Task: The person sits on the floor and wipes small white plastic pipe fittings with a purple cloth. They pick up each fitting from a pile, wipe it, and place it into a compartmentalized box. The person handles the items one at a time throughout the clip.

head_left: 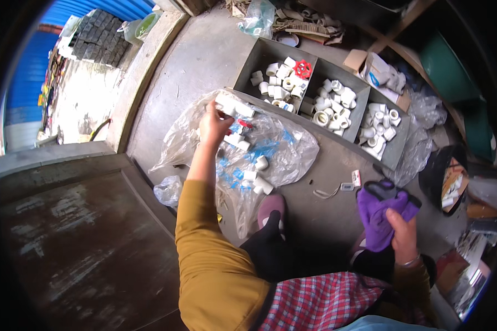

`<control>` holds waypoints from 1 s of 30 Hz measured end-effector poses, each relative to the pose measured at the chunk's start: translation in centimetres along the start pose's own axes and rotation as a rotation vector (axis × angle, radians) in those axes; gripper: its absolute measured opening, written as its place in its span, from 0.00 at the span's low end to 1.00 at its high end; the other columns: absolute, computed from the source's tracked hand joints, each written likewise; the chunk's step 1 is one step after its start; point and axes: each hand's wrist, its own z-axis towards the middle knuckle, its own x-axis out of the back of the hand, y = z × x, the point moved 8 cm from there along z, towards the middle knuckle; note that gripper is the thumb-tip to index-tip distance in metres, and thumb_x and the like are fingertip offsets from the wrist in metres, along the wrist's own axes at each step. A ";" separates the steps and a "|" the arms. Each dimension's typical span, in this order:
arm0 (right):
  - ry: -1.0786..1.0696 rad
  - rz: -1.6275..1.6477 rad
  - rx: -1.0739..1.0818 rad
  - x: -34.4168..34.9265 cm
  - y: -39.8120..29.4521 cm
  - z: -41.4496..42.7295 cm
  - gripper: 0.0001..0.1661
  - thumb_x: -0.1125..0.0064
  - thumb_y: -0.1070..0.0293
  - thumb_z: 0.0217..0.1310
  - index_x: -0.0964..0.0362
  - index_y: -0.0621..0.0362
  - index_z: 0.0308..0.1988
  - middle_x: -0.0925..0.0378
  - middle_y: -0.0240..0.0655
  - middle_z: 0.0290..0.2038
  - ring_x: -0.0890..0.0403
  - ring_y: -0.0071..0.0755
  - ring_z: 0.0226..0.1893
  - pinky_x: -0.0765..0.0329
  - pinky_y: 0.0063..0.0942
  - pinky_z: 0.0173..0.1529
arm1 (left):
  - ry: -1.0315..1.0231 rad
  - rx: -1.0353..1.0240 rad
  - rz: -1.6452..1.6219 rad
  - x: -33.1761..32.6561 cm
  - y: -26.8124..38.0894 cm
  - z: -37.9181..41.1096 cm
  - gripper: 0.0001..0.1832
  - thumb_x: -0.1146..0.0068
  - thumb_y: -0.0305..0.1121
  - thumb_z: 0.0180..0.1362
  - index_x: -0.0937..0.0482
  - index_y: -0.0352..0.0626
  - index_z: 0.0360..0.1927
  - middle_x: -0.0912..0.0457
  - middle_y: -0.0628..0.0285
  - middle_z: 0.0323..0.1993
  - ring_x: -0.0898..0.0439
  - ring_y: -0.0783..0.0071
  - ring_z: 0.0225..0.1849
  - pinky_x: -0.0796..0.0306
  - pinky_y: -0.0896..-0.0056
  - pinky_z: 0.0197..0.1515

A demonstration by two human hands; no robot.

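Note:
My left hand (214,126) reaches over a clear plastic bag (302,147) spread on the floor. Its fingers are bent beside white plastic pipe fittings (234,106) at the bag's far end; whether they grip one is hidden. A small red valve handle (244,123) shows just right of the fingertips. Nearer my feet, an elbow fitting (261,162) and several short fittings (263,185) lie on the bag. On the right, my right hand (404,238) is closed on a bunched purple-and-grey fabric item (377,219), which looks like work gloves.
A grey bin (304,120) with three compartments holds white fittings and a red handwheel (302,69). A small grey device (347,187) with a strap lies on the floor. To the left are a dark panel (87,231) and a raised sill (149,66). Cardboard (455,182) sits right.

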 end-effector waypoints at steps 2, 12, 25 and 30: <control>0.046 0.018 0.053 0.5 -0.6 -0.3 0.18 0.48 0.78 0.49 0.35 0.63 0.44 0.28 0.32 0.39 0.27 0.25 0.39 0.31 0.24 0.47 | -0.229 -0.040 -0.373 -1.2 6.3 -3.0 0.37 0.38 0.24 0.37 0.41 0.40 0.54 0.23 0.58 0.27 0.24 0.74 0.22 0.30 0.75 0.24; -0.125 -0.846 0.816 -9.7 -7.6 -1.0 0.35 0.35 0.69 0.38 0.39 0.54 0.50 0.32 0.44 0.46 0.28 0.34 0.46 0.31 0.26 0.48 | -0.560 -0.926 -0.130 -3.1 26.8 -17.2 0.37 0.39 0.28 0.36 0.40 0.40 0.54 0.24 0.51 0.26 0.24 0.53 0.30 0.29 0.63 0.31; -0.384 -0.013 0.186 -10.0 -2.1 3.9 0.25 0.49 0.64 0.54 0.41 0.62 0.51 0.30 0.34 0.43 0.27 0.29 0.42 0.29 0.23 0.46 | -0.766 -0.499 -0.642 -5.1 24.7 -16.1 0.36 0.37 0.25 0.38 0.40 0.43 0.53 0.25 0.61 0.24 0.25 0.71 0.23 0.30 0.73 0.26; -0.265 0.248 -0.013 -8.4 -0.2 4.0 0.26 0.46 0.64 0.54 0.41 0.61 0.51 0.31 0.33 0.45 0.29 0.27 0.44 0.31 0.23 0.49 | -0.395 -0.833 -0.341 -4.5 24.7 -15.6 0.35 0.38 0.25 0.36 0.38 0.43 0.53 0.26 0.56 0.23 0.25 0.59 0.25 0.30 0.67 0.28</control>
